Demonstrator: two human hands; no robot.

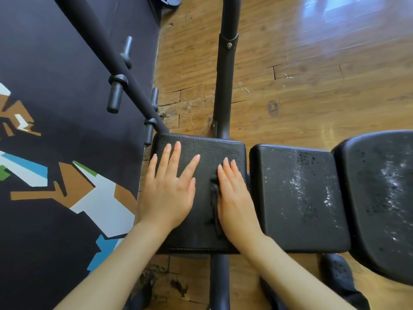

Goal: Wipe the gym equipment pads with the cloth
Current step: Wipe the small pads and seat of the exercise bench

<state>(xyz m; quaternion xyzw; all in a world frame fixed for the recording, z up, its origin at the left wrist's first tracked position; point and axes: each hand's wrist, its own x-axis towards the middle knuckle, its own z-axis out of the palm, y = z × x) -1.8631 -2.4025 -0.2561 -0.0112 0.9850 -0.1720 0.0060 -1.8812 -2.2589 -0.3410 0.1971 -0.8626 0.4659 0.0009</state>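
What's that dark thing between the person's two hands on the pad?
In the head view, a dark cloth lies bunched between the left hand and right hand, on the black pad.

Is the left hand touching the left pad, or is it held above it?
Touching. The head view shows the left hand lying flat on the left pad, fingers spread, no gap visible.

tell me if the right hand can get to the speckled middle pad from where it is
Probably yes: the right hand lies flat on the black cloth, right beside the middle pad, with nothing between them.
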